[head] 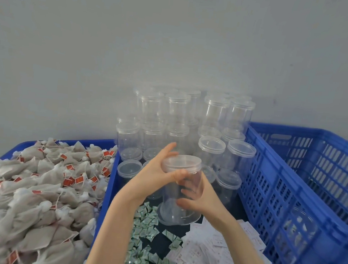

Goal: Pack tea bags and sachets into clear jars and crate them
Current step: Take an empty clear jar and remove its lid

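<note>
While the left hand [161,169] grips the lid [181,164] and the right hand [196,198] wraps the body below it, the empty clear jar [180,196] looks light, thin-walled and slippery, best held round its middle.

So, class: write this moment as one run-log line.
step: opening jar | left hand: grips lid | right hand: holds clear jar body | jar: empty, upright | tea bags: in tray

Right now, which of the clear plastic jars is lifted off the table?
The clear plastic jar gripped by both hands, left hand at its lid, right hand around its body; the others stand stacked.
</note>
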A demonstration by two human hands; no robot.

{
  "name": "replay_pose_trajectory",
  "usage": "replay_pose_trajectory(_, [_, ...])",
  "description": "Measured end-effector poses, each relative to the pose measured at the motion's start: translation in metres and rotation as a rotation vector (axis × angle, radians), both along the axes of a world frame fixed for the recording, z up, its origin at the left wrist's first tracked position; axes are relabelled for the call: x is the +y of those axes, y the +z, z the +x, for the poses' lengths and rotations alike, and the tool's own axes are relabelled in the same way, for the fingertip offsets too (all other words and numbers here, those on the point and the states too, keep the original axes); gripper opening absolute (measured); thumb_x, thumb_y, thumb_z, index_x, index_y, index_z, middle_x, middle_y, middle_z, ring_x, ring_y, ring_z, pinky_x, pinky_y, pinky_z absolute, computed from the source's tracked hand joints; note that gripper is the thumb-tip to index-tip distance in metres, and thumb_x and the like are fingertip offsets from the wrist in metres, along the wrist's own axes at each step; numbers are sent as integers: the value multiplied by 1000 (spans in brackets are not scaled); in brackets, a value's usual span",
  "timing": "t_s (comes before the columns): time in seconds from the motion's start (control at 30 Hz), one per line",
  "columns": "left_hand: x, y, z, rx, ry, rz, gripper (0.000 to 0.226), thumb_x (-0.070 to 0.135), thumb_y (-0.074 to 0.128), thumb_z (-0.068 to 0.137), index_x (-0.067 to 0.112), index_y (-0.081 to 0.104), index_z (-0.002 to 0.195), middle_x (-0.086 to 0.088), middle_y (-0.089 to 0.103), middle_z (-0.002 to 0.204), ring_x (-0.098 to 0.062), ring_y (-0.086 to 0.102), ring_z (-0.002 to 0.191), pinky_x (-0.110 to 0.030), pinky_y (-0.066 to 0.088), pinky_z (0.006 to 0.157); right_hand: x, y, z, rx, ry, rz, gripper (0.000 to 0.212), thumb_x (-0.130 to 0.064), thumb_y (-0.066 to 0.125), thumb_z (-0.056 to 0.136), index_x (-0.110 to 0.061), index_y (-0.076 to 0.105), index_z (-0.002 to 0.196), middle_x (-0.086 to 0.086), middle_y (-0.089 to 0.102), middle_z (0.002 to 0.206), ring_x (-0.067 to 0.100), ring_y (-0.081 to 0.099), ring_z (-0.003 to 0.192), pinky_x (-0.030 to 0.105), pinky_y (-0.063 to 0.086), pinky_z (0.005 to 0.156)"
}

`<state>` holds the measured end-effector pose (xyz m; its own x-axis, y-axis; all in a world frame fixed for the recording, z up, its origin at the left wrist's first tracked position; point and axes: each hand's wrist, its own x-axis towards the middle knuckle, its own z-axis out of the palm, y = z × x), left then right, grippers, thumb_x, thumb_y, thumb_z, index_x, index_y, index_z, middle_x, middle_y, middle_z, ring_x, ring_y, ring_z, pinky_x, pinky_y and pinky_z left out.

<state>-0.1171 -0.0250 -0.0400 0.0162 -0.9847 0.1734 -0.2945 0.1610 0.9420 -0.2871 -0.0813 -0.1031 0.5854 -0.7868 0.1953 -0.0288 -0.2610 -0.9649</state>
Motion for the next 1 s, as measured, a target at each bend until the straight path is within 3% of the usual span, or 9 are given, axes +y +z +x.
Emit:
replay_pose_trajectory(0.13, [2, 0, -8, -168, 127, -1, 80, 59, 72, 57, 46, 47, 131, 15, 54, 128, 2, 52, 110, -20, 40, 92, 10, -7, 6, -1, -71, -46, 95, -19, 87, 59, -33, 40, 140, -10, 58, 135, 4, 58, 123, 27, 48, 102])
replay_pose_trajectory(0.33, [10, -17, -53, -471, 522, -64, 86, 63, 67, 72, 23, 42, 144, 6, 46, 141, -13, 46, 124, -25, 37, 99, 35, -26, 30, -43, -476, -204, 94, -49, 80, 54, -31, 41, 137, -20, 59, 123, -2, 59, 113, 18, 50, 91])
replay_pose_trajectory(0.4, [15, -20, -70, -470, 643, -111, 81, 61, 64, 77, 22, 41, 144, 4, 43, 142, -17, 44, 127, -30, 35, 105, 38, -32, 37, -72, -535, -201, 78, -42, 78, 64, -34, 43, 134, -20, 59, 120, 3, 62, 111, 20, 50, 86])
replay_pose_trajectory(0.47, [20, -22, -72, -547, 680, -95, 86, 68, 57, 78, 23, 32, 147, 2, 41, 141, -19, 41, 129, -35, 28, 109, 39, -35, 37, -38, -547, -252, 75, -34, 79, 69, -38, 42, 134, -27, 57, 119, 0, 59, 113, 13, 46, 84])
replay_pose_trajectory(0.57, [25, -23, -55, -742, 556, 39, 104, 81, 45, 74, 25, 6, 153, -1, 31, 144, -22, 27, 137, -43, 19, 112, 37, -34, 27, -45, -431, -238, 95, -47, 84, 53, -43, 37, 135, -33, 56, 122, -10, 54, 115, 10, 48, 91])
replay_pose_trajectory(0.7, [26, -8, -19, -558, 209, 117, 115, 75, 63, 68, 37, -5, 152, 5, 14, 149, -21, 13, 142, -44, 18, 114, 39, -31, 13, -93, -275, -234, 95, -31, 90, 57, -34, 41, 138, -24, 62, 124, 5, 62, 116, 23, 53, 93])
replay_pose_trajectory(0.83, [24, -1, 9, -329, -206, 97, 109, 47, 80, 72, 48, 3, 149, 24, 18, 151, -1, 22, 140, -22, 28, 110, 45, -27, 14, -132, -234, -217, 92, -28, 87, 55, -38, 41, 135, -22, 61, 125, 10, 61, 120, 27, 53, 96])
replay_pose_trajectory(0.9, [22, -1, 10, -260, -207, 52, 97, 45, 82, 69, 53, 19, 143, 31, 37, 139, 5, 37, 131, -10, 37, 96, 46, -29, 17, -120, -247, -222, 90, -30, 88, 57, -38, 41, 134, -24, 61, 124, 6, 61, 119, 24, 53, 95])
replay_pose_trajectory(1.0, [18, -7, -8, -210, 34, 13, 90, 55, 80, 57, 50, 34, 135, 17, 44, 129, -2, 47, 118, -16, 38, 88, 49, -29, 27, -100, -318, -218, 93, -37, 89, 55, -42, 40, 134, -27, 60, 123, 1, 62, 114, 23, 54, 93])
